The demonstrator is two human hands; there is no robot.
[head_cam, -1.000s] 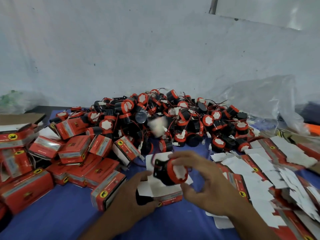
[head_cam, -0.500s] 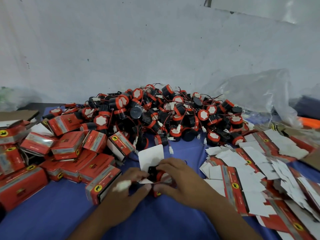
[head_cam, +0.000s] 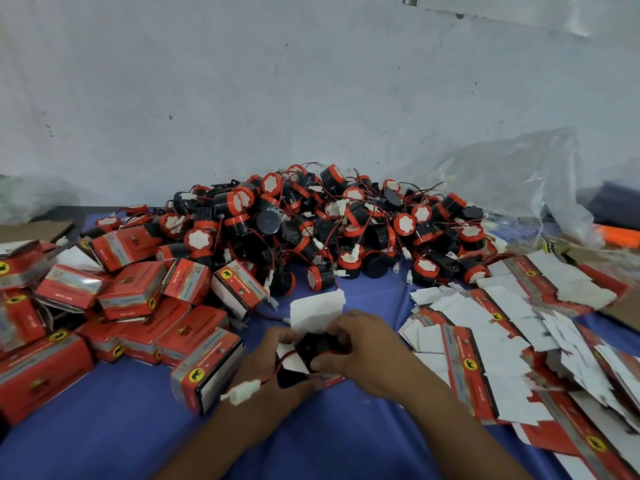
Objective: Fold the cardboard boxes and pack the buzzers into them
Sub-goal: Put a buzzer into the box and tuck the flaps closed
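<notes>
The hands met over one job near the middle of the surface point(head_cam: 104, 441), toward its near edge. The left hand point(head_cam: 273, 372) curled round the low side of a part-folded box point(head_cam: 317, 306), whose white flap stood up behind the fingers. The right hand point(head_cam: 367, 351) gripped the buzzer point(head_cam: 317, 344) from above with bent fingers. A second before, that buzzer had been held clear above the box with its red face showing. Half a second before, it had come down to the mouth. Now only its black body showed, sunk between the two hands in the opening of the box. By my reading the buzzer was nearly seated, so this box was almost packed. Its red lead still trailed out, and the white connector point(head_cam: 244, 393) lay across the back of the left hand, outside the box. The lead likely had to be tucked in before the flap could close. Both wrists came in low from the near edge, palms turned toward each other and knuckles up. The heap of loose buzzers point(head_cam: 329, 230) lay toward the far edge, well apart from the hands. The packed boxes point(head_cam: 131, 299) crowded the left edge, and the flat box blanks point(head_cam: 485, 341) spread along the right edge.
</notes>
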